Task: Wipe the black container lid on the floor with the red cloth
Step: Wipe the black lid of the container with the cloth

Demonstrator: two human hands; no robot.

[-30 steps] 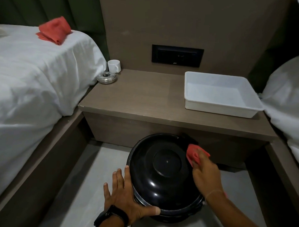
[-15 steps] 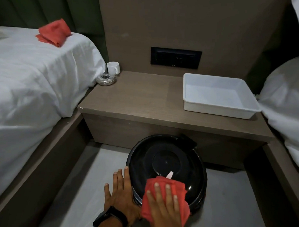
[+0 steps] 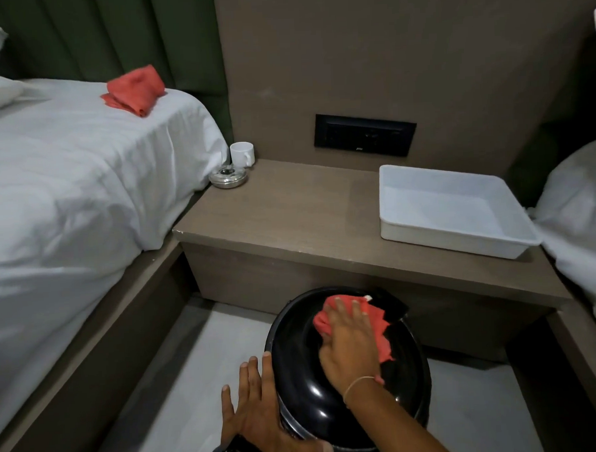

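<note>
A round, glossy black container lid sits on the grey floor in front of the bedside table. My right hand lies flat on the lid's far half and presses a red cloth against it; most of the cloth is hidden under the palm. My left hand braces the lid's near left rim, fingers spread along its side and thumb across the front edge. A black watch is on that wrist.
A brown bedside table holds a white tray, a white cup and a metal ashtray. Beds with white sheets flank the floor strip; a second red cloth lies on the left bed.
My right hand with the red cloth has swept from the lid's near edge up to its far half. The left hand has stayed on the lid's left rim.
</note>
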